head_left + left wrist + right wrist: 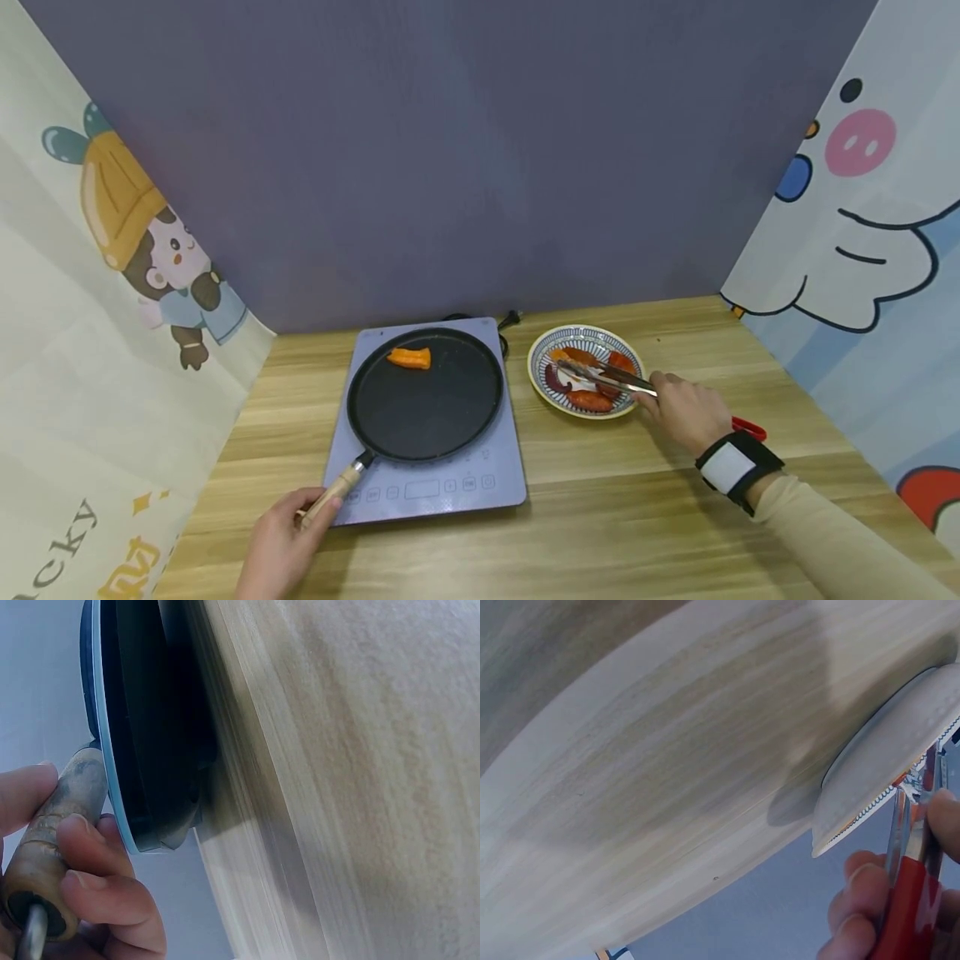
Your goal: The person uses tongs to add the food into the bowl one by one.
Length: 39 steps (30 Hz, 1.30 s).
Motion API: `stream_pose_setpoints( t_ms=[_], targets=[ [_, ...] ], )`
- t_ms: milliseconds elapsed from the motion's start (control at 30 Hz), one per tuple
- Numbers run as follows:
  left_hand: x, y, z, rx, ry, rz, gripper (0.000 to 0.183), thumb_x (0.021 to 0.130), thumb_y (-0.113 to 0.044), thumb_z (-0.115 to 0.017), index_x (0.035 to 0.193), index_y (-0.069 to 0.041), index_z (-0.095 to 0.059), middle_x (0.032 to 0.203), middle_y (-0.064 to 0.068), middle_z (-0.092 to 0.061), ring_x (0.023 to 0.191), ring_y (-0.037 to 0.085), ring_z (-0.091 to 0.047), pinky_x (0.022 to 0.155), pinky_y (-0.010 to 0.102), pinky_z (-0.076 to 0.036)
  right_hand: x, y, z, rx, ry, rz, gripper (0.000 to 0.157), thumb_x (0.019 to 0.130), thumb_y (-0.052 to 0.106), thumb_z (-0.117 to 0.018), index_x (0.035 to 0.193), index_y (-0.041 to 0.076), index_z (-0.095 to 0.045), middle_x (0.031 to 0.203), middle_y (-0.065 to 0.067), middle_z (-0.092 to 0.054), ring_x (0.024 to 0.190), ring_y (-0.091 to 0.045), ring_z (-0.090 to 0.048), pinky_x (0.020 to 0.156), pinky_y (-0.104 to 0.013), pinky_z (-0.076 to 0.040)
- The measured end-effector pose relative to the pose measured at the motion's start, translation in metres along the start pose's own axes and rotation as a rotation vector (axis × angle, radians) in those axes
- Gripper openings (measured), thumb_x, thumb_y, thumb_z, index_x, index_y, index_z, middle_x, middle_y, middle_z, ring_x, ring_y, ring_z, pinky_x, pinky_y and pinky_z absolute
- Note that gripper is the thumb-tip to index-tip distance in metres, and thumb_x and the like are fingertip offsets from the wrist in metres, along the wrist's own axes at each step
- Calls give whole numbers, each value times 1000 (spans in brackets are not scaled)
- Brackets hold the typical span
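Note:
My left hand (285,533) grips the wooden handle (337,490) of a flat black frying pan (427,417). Thumb and curled fingers round that handle show in the left wrist view. Near the pan's far edge lies an orange piece of food (409,358). My right hand (688,410) holds metal tongs (613,380), whose red grip (907,911) shows in the right wrist view. The tongs' tips are over a patterned plate (537,385) of several food pieces, among them a reddish sausage-like piece (590,401) and a dark purple curled one (555,380). Whether the tips hold a piece, I cannot tell.
Under the pan is a pale induction cooker (510,479) with a touch panel at its front. A black cord and plug (512,318) lie behind it. The wooden table (600,517) meets a purple-grey wall panel (480,167); printed curtains (67,292) hang at both sides.

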<state>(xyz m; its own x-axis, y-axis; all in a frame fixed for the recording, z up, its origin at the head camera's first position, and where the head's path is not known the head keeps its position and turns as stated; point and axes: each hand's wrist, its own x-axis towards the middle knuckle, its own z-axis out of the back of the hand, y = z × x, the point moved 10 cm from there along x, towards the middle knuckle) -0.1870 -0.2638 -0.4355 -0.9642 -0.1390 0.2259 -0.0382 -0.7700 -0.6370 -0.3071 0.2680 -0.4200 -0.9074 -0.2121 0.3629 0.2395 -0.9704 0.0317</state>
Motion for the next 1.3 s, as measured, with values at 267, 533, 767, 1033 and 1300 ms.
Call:
stream_pose_setpoints(
  t_ms=[267, 533, 767, 1033, 1300],
  targets=[
    [2, -2, 0, -6, 2, -9, 22, 80, -32, -67, 90, -13, -65, 79, 5, -59, 55, 10, -43, 47, 26, -39, 3, -2, -1, 0, 8, 3, 37, 84, 42, -59, 73, 9, -48, 54, -1, -43, 40, -16, -38, 32, -35, -27],
    [2, -3, 1, -5, 1, -7, 21, 80, -32, -67, 90, -13, -65, 78, 5, -59, 55, 10, -43, 48, 27, -39, 4, 1, 0, -33, -3, 13, 37, 83, 41, -61, 74, 7, -47, 55, -2, -45, 40, -18, -39, 31, -38, -30],
    [1, -2, 0, -11, 13, 9, 22, 81, -34, -66, 90, -13, -65, 78, 5, -59, 56, 10, -44, 49, 27, -39, 4, 3, -1, -37, 12, 11, 37, 83, 41, -61, 75, 7, -48, 57, -4, -48, 41, -21, -42, 32, -40, -32],
    [1, 0, -1, -15, 19, 15, 25, 81, -35, -65, 92, -13, -65, 78, 5, -59, 56, 10, -44, 48, 27, -39, 4, 5, -2, -22, 36, 15, 36, 85, 40, -59, 74, 7, -47, 55, -3, -47, 41, -20, -42, 32, -41, -32],
    [1, 1, -2, -15, 27, 20, 25, 82, -35, -65, 92, -13, -65, 79, 5, -59, 56, 10, -44, 48, 27, -39, 2, 5, -4, -21, 33, 22, 36, 85, 40, -58, 75, 7, -47, 53, -3, -46, 39, -19, -40, 32, -40, -32]
  ],
)
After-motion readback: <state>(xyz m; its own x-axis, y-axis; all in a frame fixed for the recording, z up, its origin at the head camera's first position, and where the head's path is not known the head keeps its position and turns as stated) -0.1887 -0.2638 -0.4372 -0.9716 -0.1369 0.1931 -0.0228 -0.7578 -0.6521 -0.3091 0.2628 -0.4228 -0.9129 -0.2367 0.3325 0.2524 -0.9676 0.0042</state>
